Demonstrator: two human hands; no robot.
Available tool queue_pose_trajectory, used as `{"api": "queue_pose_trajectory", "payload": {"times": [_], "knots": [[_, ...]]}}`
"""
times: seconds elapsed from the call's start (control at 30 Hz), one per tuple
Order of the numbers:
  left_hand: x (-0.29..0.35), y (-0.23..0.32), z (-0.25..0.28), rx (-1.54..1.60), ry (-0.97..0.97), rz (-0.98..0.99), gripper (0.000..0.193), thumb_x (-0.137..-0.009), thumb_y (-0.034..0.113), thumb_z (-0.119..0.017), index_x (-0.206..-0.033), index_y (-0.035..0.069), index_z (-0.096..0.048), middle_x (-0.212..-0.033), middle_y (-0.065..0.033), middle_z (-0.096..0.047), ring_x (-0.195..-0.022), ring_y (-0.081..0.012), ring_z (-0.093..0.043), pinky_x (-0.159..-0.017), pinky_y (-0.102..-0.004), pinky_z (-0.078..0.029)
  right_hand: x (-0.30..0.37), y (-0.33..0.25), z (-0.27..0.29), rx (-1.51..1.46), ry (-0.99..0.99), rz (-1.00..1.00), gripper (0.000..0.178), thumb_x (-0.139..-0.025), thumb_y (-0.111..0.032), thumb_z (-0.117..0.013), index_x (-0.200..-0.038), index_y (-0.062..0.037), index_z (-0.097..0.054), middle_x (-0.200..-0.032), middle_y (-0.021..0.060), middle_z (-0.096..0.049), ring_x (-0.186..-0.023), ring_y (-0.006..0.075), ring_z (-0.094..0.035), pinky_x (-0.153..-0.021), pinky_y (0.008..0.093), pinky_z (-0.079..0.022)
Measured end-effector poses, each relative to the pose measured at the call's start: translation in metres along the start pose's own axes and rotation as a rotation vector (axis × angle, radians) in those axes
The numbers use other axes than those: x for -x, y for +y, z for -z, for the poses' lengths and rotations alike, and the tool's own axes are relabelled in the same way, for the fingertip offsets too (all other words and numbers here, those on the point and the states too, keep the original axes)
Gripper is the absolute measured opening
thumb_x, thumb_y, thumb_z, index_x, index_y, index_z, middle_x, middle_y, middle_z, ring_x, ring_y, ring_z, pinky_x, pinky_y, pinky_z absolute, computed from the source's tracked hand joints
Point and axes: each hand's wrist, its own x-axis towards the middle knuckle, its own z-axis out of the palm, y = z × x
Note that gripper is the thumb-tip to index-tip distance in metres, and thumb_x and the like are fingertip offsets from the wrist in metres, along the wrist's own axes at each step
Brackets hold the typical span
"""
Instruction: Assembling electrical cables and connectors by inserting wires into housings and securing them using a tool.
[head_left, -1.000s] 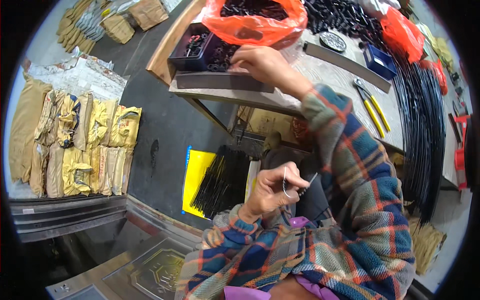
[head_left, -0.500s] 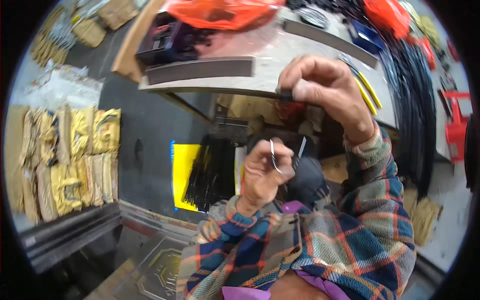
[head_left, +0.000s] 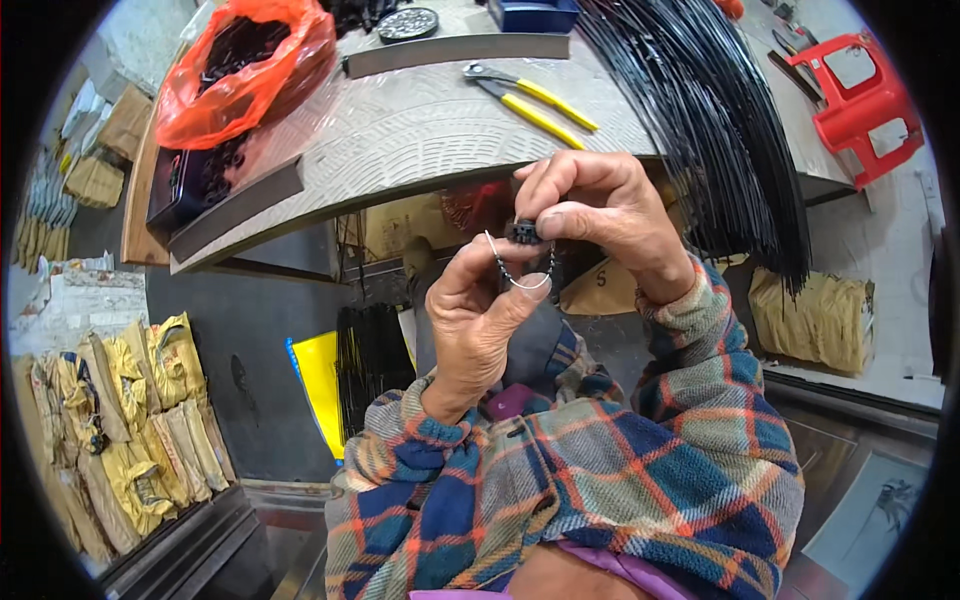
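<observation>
Between the fingertips and thumb of my left hand (head_left: 470,328) is a thin, U-shaped wire (head_left: 501,265), pale at the bend, with dark beads or coils along its arms. My right hand (head_left: 615,218) pinches a small black, block-like part (head_left: 524,233). The part sits just above the wire's upper ends, close to my left fingertips. Whether the part touches the wire I cannot tell. Both hands are in front of the table's near edge, above my lap.
On the table (head_left: 400,130) lie yellow-handled pliers (head_left: 535,105), a metal bar (head_left: 455,55) and a red plastic bag (head_left: 245,85) of black parts. A bundle of long black strips (head_left: 715,150) hangs over the edge. Wrapped packages (head_left: 125,420) fill the left side.
My right hand has come down to my left, bringing the black part close to the wire. The view has turned, so the table's contents appear farther left.
</observation>
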Motion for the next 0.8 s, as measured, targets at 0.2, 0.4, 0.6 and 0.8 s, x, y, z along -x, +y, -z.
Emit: {"api": "queue_pose_trajectory", "payload": {"times": [0.2, 0.4, 0.6, 0.8], "knots": [[-0.005, -0.017, -0.019, -0.016, -0.062, 0.013, 0.023, -0.074, -0.004, -0.066, -0.095, -0.001, -0.058, -0.086, -0.001, -0.054, -0.08, -0.0069, -0.049, -0.074, -0.0201, -0.039, 0.021, 0.001, 0.018, -0.022, 0.121, 0.012, 0.01, -0.073, -0.012, -0.066, -0.075, -0.0039, -0.061, -0.078, 0.0075, -0.063, -0.081, 0.0173, -0.059, -0.099, 0.0413, -0.03], [-0.009, -0.026, -0.021, -0.039, -0.088, 0.05, 0.022, -0.074, -0.005, -0.065, -0.094, -0.001, -0.058, -0.085, 0.0, -0.053, -0.08, -0.0066, -0.05, -0.074, -0.0198, -0.04, 0.021, -0.003, 0.023, -0.012, 0.059, 0.133, 0.009, -0.077, -0.003, -0.065, -0.081, 0.0012, -0.058, -0.081, 0.0075, -0.061, -0.078, 0.01, -0.059, -0.069, 0.0219, -0.049], [-0.01, -0.025, -0.014, -0.005, -0.038, 0.034, 0.024, -0.075, -0.005, -0.064, -0.097, 0.001, -0.056, -0.089, 0.0013, -0.054, -0.081, -0.0046, -0.05, -0.072, -0.0182, -0.042, 0.018, -0.007, 0.019, 0.634, 0.076, 0.319, 0.035, -0.06, -0.033, -0.079, -0.073, -0.0114, -0.053, -0.072, -0.0023, -0.054, -0.074, 0.0118, -0.055, -0.101, 0.0441, -0.02], [-0.012, -0.022, -0.003, 0.06, -0.063, 0.056, 0.025, -0.079, -0.002, -0.061, -0.102, 0.0, -0.053, -0.095, -0.0011, -0.055, -0.088, -0.0073, -0.052, -0.079, -0.0212, -0.042, 0.017, 0.002, 0.013, 0.755, 0.101, 0.347, 0.024, -0.065, -0.02, -0.072, -0.08, -0.0115, -0.055, -0.08, -0.0012, -0.054, -0.085, 0.0148, -0.054, -0.104, 0.0476, -0.01]]}}
